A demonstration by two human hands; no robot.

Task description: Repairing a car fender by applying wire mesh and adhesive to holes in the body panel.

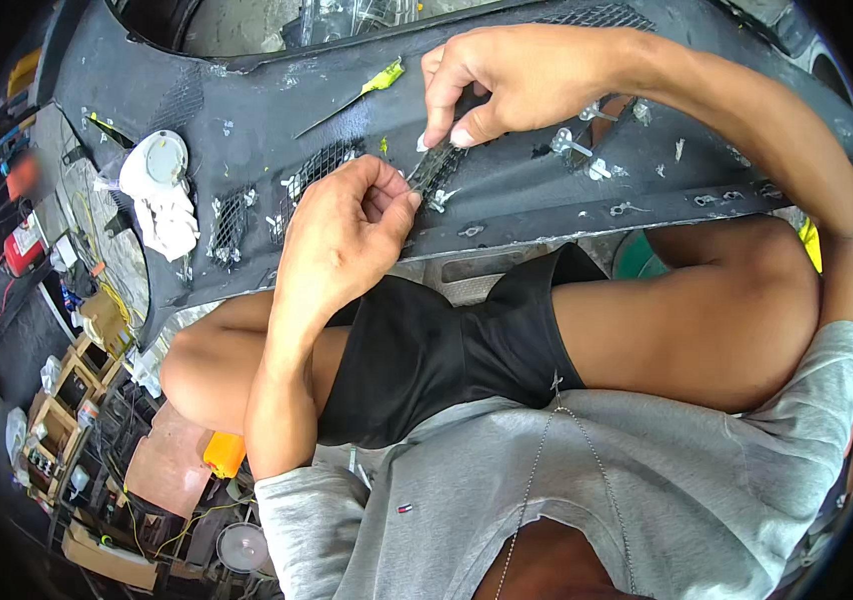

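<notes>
My left hand point(345, 235) has curled fingers pinched at the lower end of a narrow dark mesh strip point(437, 165) on a dark grey moulded panel point(247, 110). My right hand point(507, 85), above and to the right, reaches down with bent fingers to the strip's upper end, where a small white bit shows; exactly what each fingertip holds is hard to make out. Nearby lie a thin pointed tool with a yellow-green handle point(379, 80), mesh patches point(227, 225) with white clips, a white tub point(162, 160) with crumpled white cloth, and several metal fittings point(572, 148).
My bare legs are folded beneath the panel's near edge, with a green round container point(635, 258) behind. At left are a red cylinder point(25, 245), cluttered wooden boxes point(57, 420), a yellow container point(222, 455), cables and a clear lid point(242, 548).
</notes>
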